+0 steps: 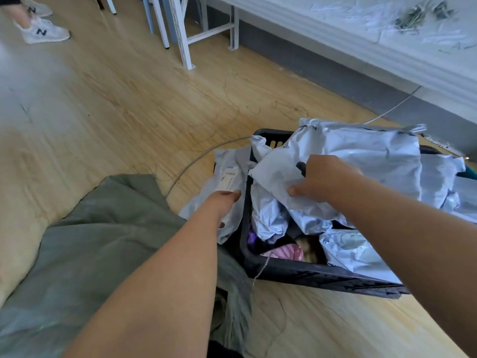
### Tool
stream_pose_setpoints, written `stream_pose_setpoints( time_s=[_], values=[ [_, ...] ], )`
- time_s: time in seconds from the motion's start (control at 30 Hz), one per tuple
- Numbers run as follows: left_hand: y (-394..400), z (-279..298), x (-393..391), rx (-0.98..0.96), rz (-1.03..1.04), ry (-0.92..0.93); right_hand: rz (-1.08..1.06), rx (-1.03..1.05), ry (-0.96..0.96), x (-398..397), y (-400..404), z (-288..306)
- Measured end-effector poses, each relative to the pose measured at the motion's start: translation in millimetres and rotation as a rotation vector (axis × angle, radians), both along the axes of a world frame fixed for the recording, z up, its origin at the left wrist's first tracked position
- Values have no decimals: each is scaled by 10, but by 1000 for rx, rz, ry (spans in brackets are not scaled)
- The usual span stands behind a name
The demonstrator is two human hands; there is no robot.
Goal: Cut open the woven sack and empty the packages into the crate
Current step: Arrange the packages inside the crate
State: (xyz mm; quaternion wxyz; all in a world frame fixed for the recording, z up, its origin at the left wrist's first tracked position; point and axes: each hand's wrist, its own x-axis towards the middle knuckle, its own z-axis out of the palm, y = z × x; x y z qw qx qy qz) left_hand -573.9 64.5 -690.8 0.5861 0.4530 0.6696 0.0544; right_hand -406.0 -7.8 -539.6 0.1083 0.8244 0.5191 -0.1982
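Observation:
A black plastic crate sits on the wooden floor, heaped with several grey-white mailer packages. My right hand grips a crumpled white package over the crate; something dark shows at the hand's far side. My left hand holds a labelled grey package that lies just outside the crate's left wall. The green woven sack lies slack on the floor at the lower left, under my left forearm. Pink and purple items show at the crate's bottom.
A white table frame's legs stand at the back. A white ledge with scraps runs along the right wall. A thin grey cable curves across the floor. Another person's sneakers are at the top left.

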Motion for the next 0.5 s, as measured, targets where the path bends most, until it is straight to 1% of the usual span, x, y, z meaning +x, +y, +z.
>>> stream_pose_setpoints(
  time_s=[0.07, 0.13, 0.23, 0.27, 0.33, 0.4, 0.5],
  values=[
    [14, -94, 68, 41, -97, 105, -19, 10, -6, 1, 2, -19],
    [-11, -247, 71, 54, -254, 212, -27, 20, -20, -10, -4, -35],
    [-127, -627, -19, 24, -558, 532, -44, 44, -26, -33, -21, -65],
    [-159, -725, -35, 18, -627, 582, -47, 54, -27, -36, -25, -76],
    [-219, -774, -30, 81, -778, 609, -58, 61, -28, -34, -37, -101],
    [-267, -766, -7, 206, -840, 627, -72, 61, -22, -28, -51, -126],
    [-225, -730, -4, 288, -705, 635, -89, 71, -9, -23, -75, -157]
  ],
)
